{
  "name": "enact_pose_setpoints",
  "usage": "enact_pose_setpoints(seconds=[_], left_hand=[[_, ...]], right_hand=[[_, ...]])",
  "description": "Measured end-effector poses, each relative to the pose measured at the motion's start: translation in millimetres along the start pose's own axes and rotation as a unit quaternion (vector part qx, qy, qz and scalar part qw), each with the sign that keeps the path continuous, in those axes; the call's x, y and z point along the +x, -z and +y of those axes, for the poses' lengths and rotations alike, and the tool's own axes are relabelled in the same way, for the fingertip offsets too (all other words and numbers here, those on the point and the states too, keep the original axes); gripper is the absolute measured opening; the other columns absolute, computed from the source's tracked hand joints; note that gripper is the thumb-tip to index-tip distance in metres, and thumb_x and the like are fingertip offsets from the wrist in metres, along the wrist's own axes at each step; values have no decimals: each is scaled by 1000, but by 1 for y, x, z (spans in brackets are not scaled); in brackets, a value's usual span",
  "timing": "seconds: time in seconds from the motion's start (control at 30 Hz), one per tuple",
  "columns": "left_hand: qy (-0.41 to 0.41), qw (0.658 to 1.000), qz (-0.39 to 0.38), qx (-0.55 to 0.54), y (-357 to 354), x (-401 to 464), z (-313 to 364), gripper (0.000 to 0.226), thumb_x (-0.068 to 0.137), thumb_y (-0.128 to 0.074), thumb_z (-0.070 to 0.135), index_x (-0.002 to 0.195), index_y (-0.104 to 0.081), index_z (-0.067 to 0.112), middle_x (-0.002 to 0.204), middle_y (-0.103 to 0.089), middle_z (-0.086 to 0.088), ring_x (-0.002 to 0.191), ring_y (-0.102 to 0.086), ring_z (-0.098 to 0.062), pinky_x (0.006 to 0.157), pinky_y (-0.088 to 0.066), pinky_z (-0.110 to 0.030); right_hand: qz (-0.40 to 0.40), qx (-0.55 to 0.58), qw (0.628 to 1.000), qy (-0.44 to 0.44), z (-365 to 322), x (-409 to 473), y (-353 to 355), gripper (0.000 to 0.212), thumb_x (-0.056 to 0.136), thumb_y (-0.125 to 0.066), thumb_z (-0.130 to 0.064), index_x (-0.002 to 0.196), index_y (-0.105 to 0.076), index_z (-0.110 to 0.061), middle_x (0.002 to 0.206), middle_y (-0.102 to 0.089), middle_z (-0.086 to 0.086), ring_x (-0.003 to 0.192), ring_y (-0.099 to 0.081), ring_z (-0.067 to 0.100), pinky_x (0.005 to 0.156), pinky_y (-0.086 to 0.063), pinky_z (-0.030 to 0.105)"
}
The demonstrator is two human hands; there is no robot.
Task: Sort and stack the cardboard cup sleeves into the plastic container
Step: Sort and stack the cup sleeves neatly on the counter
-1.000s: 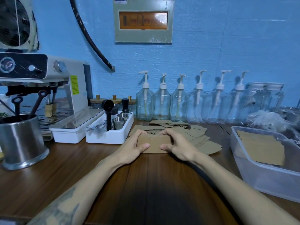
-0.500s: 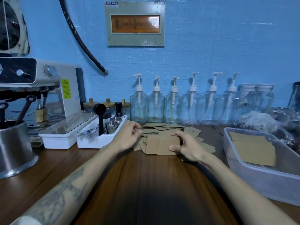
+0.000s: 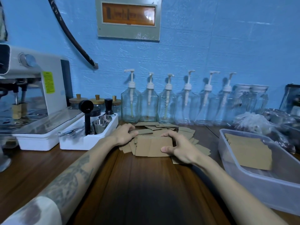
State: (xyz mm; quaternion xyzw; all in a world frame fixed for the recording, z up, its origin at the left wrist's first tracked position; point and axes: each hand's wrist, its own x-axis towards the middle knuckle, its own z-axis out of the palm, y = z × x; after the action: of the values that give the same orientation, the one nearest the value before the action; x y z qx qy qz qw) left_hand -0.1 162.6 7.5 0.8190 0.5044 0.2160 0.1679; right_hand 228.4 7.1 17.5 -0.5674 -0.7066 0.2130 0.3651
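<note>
A loose pile of flat brown cardboard cup sleeves (image 3: 186,132) lies on the wooden counter in front of the pump bottles. My right hand (image 3: 180,149) grips a small squared-up stack of sleeves (image 3: 152,146) at its right end, thumb at the near edge and fingers over the far edge. My left hand (image 3: 125,133) rests with curled fingers on a sleeve (image 3: 144,132) at the pile's left side. The clear plastic container (image 3: 253,181) stands at the right and holds a neat stack of sleeves (image 3: 248,151).
A white tray with metal cups and a black tamper (image 3: 87,135) sits left of the pile, beside an espresso machine (image 3: 32,101). Several clear pump bottles (image 3: 149,104) line the blue wall. Plastic bags and jars (image 3: 259,122) crowd the far right.
My left hand let go of the stack's left end and moved back-left onto a loose sleeve in the pile. My right hand kept its hold on the stack.
</note>
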Motion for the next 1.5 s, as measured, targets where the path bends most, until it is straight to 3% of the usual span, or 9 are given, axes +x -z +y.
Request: enact_pose_setpoints(seconds=[0.43, 0.53, 0.8, 0.9, 0.97, 1.1, 1.27, 1.4, 1.5], left_hand=[[-62, 973, 147, -168, 15, -42, 28, 47, 85, -74, 8, 127, -55, 16, 131, -56, -2, 117, -51, -15, 101, -39, -25], [-37, 958, 164, -233, 20, -62, 28, 41, 83, -76, 8, 117, -56, 20, 122, -62, -5, 111, -59, -26, 98, -50, -40], [-50, 833, 300, -462, 45, -97, 29, 38, 82, -77, 1, 111, -55, 12, 84, -74, 4, 77, -70, -5, 64, -55, -16], [-47, 796, 309, -519, 51, -102, 34, 42, 81, -79, 9, 114, -56, 19, 85, -76, 1, 79, -72, -8, 57, -54, -19], [-51, 804, 280, -521, 48, -103, 38, 41, 79, -81, 13, 112, -59, 23, 90, -77, -2, 81, -74, -13, 57, -55, -22], [-73, 837, 225, -493, 35, -101, 44, 37, 81, -80, 17, 115, -66, 22, 98, -76, 0, 89, -73, -15, 67, -56, -24], [-90, 835, 201, -504, 34, -101, 41, 35, 87, -73, 11, 113, -67, 34, 109, -72, -9, 103, -70, -22, 85, -58, -38], [-113, 868, 180, -449, 32, -104, 44, 37, 86, -73, 9, 119, -65, 24, 93, -74, 4, 87, -70, -11, 76, -57, -25], [-137, 906, 139, -376, 21, -107, 49, 33, 82, -78, 10, 110, -66, 23, 89, -72, -10, 75, -63, -11, 72, -52, -25]], right_hand=[[10, 8, 1000, 9, 1, 0, -4, 35, 85, -74, -18, 104, -55, -41, 106, -65, -8, 100, -62, 13, 88, -51, 27], [10, 6, 1000, 13, 0, -1, -4, 34, 86, -74, -18, 109, -56, -35, 107, -63, -6, 98, -61, 15, 86, -52, 30], [14, -14, 1000, 16, -2, -2, -6, 39, 87, -73, -17, 120, -54, -25, 109, -60, -2, 90, -58, 9, 72, -47, 13], [8, -8, 1000, 12, -2, -3, -7, 39, 87, -72, -16, 121, -54, -22, 111, -62, 2, 101, -60, 19, 89, -51, 30], [3, -1, 1000, 6, -3, -3, -6, 37, 87, -72, -15, 120, -55, -22, 109, -63, 3, 97, -62, 18, 84, -55, 36], [6, 15, 1000, 10, -3, -2, -6, 32, 87, -71, -14, 114, -57, -25, 101, -64, 4, 64, -58, 1, 48, -47, 16], [11, 15, 1000, 5, -2, -2, -6, 32, 87, -71, -13, 114, -57, -25, 100, -64, 5, 66, -60, 6, 53, -55, 34], [9, 21, 1000, 5, 2, 1, -6, 34, 88, -71, -12, 117, -57, -21, 98, -63, 4, 50, -54, -10, 43, -42, 13], [10, 10, 1000, 7, 3, 1, -6, 35, 87, -72, -12, 118, -57, -22, 95, -63, 0, 61, -57, -7, 50, -41, 9]])
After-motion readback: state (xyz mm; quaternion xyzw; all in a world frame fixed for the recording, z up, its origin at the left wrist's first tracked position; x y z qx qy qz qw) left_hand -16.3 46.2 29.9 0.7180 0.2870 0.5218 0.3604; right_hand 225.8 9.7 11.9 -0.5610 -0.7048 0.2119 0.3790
